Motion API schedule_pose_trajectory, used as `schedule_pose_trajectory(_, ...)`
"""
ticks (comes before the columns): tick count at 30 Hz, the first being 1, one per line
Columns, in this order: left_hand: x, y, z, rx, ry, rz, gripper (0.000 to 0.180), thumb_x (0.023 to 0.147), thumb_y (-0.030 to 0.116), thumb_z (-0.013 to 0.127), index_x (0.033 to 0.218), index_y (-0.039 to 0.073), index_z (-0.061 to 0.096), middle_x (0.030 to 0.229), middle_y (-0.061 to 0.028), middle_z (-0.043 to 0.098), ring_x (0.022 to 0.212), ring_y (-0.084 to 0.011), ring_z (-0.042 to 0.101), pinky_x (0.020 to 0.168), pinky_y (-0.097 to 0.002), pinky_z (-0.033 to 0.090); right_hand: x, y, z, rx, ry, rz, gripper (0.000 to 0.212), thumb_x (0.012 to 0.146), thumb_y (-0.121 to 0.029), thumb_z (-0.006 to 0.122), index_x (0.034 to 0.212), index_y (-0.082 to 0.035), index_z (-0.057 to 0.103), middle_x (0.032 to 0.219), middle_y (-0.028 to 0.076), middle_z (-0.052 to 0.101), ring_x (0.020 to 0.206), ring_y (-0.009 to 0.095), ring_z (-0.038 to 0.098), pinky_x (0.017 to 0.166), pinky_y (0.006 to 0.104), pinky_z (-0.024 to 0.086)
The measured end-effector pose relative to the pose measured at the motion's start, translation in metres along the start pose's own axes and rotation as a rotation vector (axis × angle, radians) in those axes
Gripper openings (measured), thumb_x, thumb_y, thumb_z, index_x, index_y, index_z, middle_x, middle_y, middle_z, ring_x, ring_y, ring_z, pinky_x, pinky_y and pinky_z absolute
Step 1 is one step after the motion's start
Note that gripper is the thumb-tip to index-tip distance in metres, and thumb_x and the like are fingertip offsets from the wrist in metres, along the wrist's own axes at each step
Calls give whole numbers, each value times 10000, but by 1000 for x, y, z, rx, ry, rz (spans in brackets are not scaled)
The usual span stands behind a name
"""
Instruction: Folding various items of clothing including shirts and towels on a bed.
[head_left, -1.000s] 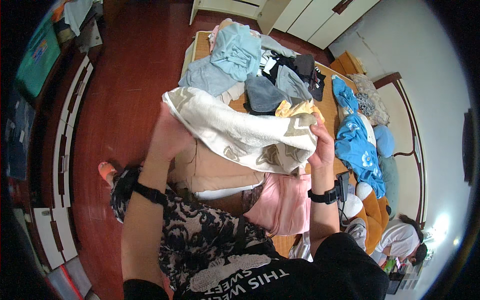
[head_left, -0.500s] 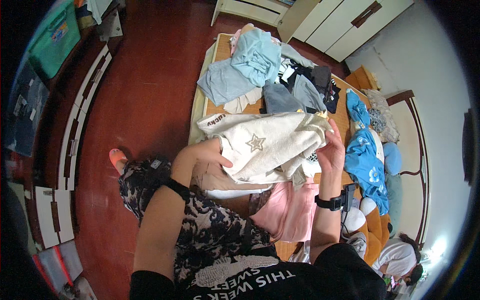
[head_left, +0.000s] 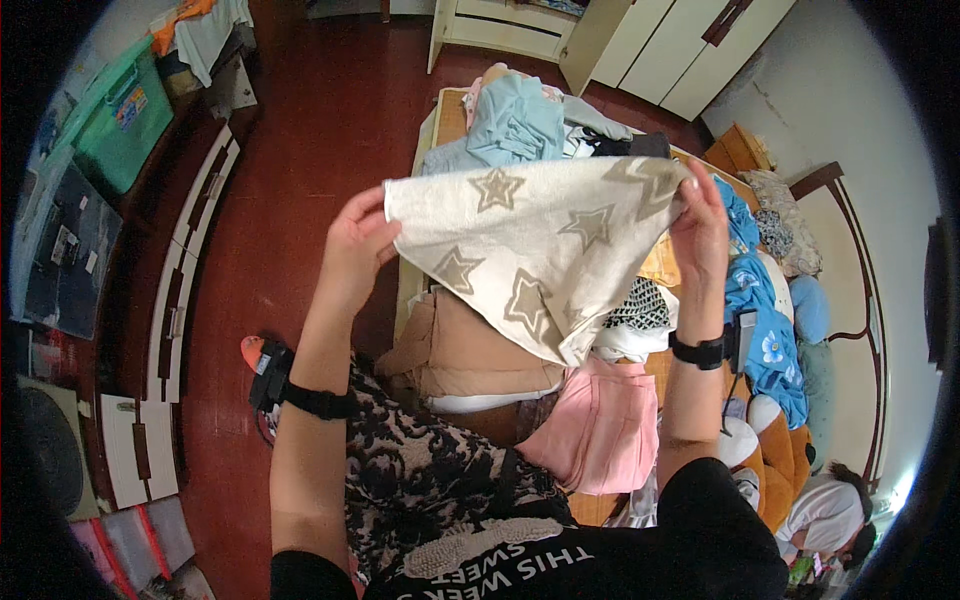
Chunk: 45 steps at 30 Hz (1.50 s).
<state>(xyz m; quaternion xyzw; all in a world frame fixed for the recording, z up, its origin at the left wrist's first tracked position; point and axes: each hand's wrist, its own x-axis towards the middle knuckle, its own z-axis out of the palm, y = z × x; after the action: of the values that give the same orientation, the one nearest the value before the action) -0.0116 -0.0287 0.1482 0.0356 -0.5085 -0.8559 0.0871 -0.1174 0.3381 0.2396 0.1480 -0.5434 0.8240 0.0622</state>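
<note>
A white towel (head_left: 545, 225) with beige stars hangs stretched between my two hands above the bed, its lower part drooping to a point. My left hand (head_left: 362, 240) pinches its left corner between thumb and fingers. At the other upper end, my right hand (head_left: 703, 225) grips the edge. Below the towel lie folded tan clothes (head_left: 490, 350) and a folded pink garment (head_left: 605, 420). Partly behind it are a black-and-white patterned cloth (head_left: 642, 308) and a yellow cloth (head_left: 660, 265). A heap with a light blue garment (head_left: 515, 115) lies beyond, partly covered by the towel.
Blue flowered fabric (head_left: 760, 325) and a brown-and-white plush toy (head_left: 775, 460) lie to the right. Another person (head_left: 825, 515) is at the lower right. White cabinets (head_left: 660, 60) stand at the far side; a green bin (head_left: 125, 125) sits at the left above drawers.
The bunched towel has been lifted and spread out, with more of its stars showing. My left hand has moved left and up to a corner; my right hand has risen slightly.
</note>
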Motion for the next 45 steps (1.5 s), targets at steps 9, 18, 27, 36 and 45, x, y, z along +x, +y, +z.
schedule_pose_trajectory(9, -37, 116, 79, 312, -121, 604, 555, 757, -92, 586, 1278, 0, 419, 1158, -106, 559, 1094, -168, 524, 944, -288, 424, -21, -79, 0, -5, -110, -245, 270, 883, -97, 554, 1138, -9, 563, 1054, 102, 626, 983, 168, 592, 872, 300, 453)
schedule_pose_trajectory(18, -47, 148, 71, 775, -140, 715, 337, 781, -67, 565, 1115, -26, 581, 1132, -89, 595, 1050, -157, 548, 917, -280, 414, -48, -99, 15, -73, -118, -193, 302, 877, -45, 551, 1177, -9, 540, 1039, 100, 634, 936, 150, 605, 830, 272, 464)
schedule_pose_trajectory(27, 8, 107, 42, 1144, 15, 537, 187, 806, 125, 633, 925, -16, 652, 825, -84, 669, 747, -131, 597, 694, -264, 457, 21, -30, -16, -590, -216, -59, 243, 807, 25, 628, 1047, 32, 593, 855, 58, 665, 750, 76, 605, 680, 187, 470)
schedule_pose_trajectory(36, -7, 130, 54, 1204, 75, 894, 149, 725, 103, 692, 853, 31, 663, 850, -71, 605, 846, -196, 568, 755, -291, 438, 3, -64, -19, -778, -87, -225, 110, 789, 24, 633, 898, 17, 646, 882, 60, 648, 785, 100, 602, 700, 198, 466)
schedule_pose_trajectory(45, -122, 43, 15, 1087, -648, 86, 162, 691, 33, 689, 728, 39, 532, 945, -80, 655, 979, -249, 591, 818, -352, 473, -120, -53, -82, -783, -597, 423, 139, 686, 51, 690, 802, -8, 642, 975, 82, 642, 937, 174, 602, 846, 279, 448)
